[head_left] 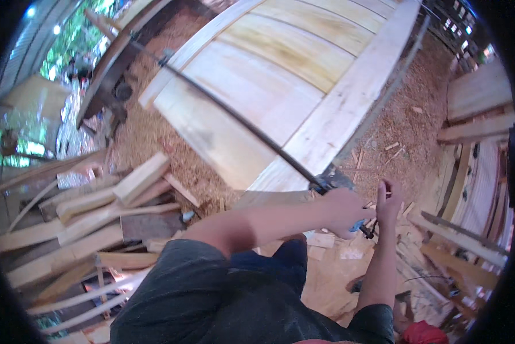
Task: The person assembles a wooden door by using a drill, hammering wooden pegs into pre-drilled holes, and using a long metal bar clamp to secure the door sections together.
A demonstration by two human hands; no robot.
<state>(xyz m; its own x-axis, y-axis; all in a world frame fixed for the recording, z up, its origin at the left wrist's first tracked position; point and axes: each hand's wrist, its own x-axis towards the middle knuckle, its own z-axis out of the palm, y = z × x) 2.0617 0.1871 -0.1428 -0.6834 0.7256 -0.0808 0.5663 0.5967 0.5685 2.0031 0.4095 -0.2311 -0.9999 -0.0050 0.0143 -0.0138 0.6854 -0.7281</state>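
Note:
A long dark bar clamp (pixel 240 119) runs diagonally across a pale wooden door-like panel (pixel 337 129) made of several boards in a frame. My left hand (pixel 344 212) is closed around the clamp's near end, where some blue shows beside the fingers. Just right of that end, my right hand (pixel 388 203) is raised, its thumb and fingers apart and nothing visible in them. Near the panel's edge, a clamp jaw (pixel 326 182) is partly hidden behind my left hand.
Cut timber (pixel 97 212) lies piled at the left. Sawdust and shavings (pixel 406 114) cover the ground around the panel. More boards (pixel 475 132) stand at the right. A dark-edged bench or beam (pixel 105 71) is at the far left. Something red (pixel 423 332) shows at the lower right.

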